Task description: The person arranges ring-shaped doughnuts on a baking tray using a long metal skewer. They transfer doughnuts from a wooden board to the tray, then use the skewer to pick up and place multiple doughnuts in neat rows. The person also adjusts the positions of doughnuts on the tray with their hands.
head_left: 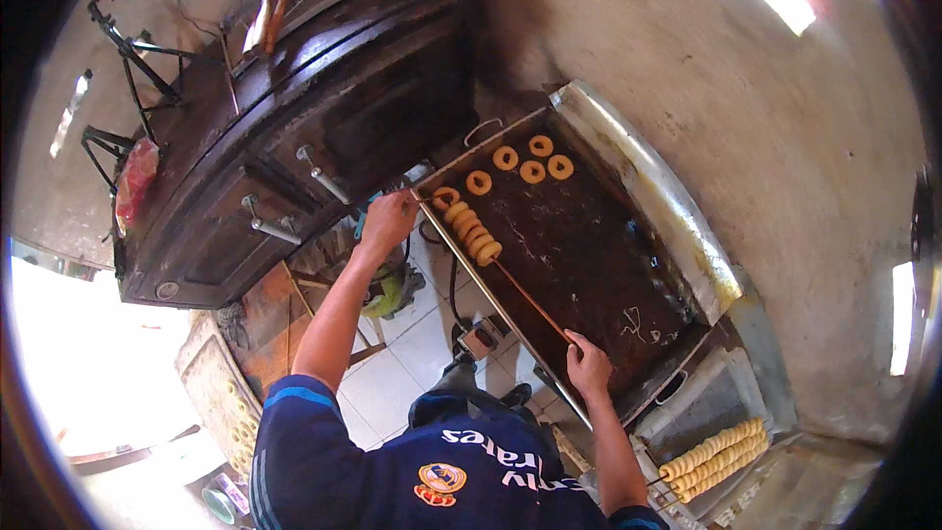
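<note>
Landmark = the big dark rectangular metal pan w/ a pale rim [589,275]. Right hand [589,368], over the pan's right half nr the near long rim, is closed round the bare end of a long thin brown stick [533,301]; gripping that far back prob. keeps fingers away from the pan floor & leaves the rest of the stick free to carry rings. A tight row of golden ring-shaped dough pieces [471,231] is threaded on it, over the pan's left end, packed side by side, presumably so more fit per stick. Left hand [390,221], just outside the pan's near left corner, has fingers drawn in, apparently on a thin dark rod [428,199]; can't tell if it's a separate tool or the stick's tip. One golden ring [446,198] sits by that corner; can't tell if it's threaded. Other loose golden rings [532,172] lie flat & spaced inside the pan's left end, holes up, which likely makes them easy to spear. Tall shiny metal guard [648,201] lines the pan's far side, prob. vs. splashes. Past the pan's right end, several full sticks of golden rings [714,458] lie side by side, likely so they don't roll.
</note>
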A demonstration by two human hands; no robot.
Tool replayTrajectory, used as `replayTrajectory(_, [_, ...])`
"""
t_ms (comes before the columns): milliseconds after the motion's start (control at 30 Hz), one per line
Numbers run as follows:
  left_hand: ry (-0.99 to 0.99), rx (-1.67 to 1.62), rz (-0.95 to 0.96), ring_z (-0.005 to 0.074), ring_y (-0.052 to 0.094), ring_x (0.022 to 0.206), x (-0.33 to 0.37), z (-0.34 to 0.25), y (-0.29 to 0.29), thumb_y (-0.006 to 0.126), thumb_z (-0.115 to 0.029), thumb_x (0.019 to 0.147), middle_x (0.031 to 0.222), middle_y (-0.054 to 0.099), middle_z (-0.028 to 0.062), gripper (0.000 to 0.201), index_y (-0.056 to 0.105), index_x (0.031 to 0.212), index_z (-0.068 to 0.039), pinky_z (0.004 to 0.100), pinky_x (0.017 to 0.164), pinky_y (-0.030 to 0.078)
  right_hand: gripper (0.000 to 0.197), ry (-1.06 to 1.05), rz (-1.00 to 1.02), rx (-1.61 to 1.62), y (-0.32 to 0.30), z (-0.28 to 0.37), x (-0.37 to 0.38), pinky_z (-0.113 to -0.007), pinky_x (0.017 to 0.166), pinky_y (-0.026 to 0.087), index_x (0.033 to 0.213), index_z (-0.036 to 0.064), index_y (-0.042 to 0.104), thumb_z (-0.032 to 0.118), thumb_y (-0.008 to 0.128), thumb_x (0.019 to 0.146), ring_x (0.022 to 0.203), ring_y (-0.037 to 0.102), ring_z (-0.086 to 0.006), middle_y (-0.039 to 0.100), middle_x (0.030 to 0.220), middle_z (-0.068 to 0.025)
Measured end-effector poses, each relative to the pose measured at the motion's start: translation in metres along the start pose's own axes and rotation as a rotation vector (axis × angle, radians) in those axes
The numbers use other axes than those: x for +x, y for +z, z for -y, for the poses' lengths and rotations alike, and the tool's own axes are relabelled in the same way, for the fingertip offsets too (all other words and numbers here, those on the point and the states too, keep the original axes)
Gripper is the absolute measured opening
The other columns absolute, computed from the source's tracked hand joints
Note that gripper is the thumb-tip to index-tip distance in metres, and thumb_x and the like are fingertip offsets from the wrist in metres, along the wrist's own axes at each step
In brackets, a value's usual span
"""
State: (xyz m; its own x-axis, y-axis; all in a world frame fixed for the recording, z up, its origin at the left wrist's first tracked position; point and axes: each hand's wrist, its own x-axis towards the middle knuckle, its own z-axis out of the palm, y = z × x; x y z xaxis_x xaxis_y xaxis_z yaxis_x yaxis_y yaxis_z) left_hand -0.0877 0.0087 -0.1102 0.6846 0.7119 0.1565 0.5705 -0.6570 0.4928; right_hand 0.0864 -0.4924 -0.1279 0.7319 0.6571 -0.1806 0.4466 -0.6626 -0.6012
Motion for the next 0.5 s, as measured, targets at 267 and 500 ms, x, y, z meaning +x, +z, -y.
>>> replayTrajectory(267, [-0.184,-0.139,-0.194,0.0467,0.075,0.099,-0.016,0.01,0.003,0.065,-0.018,0.102,0.1,0.078,0.0247,0.019,0.077,0.108,-0.005,0.059,0.085,0.058,0.033,-0.021,-0.058,0.122,0.032,-0.008,0.02,-0.044,0.097,0.061,0.135,0.0238,0.08,0.024,0.068,0.105,0.113,0.078,-0.0346,0.081,0.129,-0.008])
replayTrajectory(500, [0.047,-0.023,-0.045,0.0445,0.077,0.09,0.067,0.037,-0.001,0.068,-0.02,0.098,0.091,0.078,0.0231,0.02,0.078,0.1,-0.003,0.0545,0.08,0.061,0.032,-0.065,-0.061,0.409,0.05,-0.047,0.01,-0.037,0.108,0.057,0.135,0.0103,0.08,0.014,0.071,0.104,0.126,0.076,-0.0283,0.081,0.133,-0.0119])
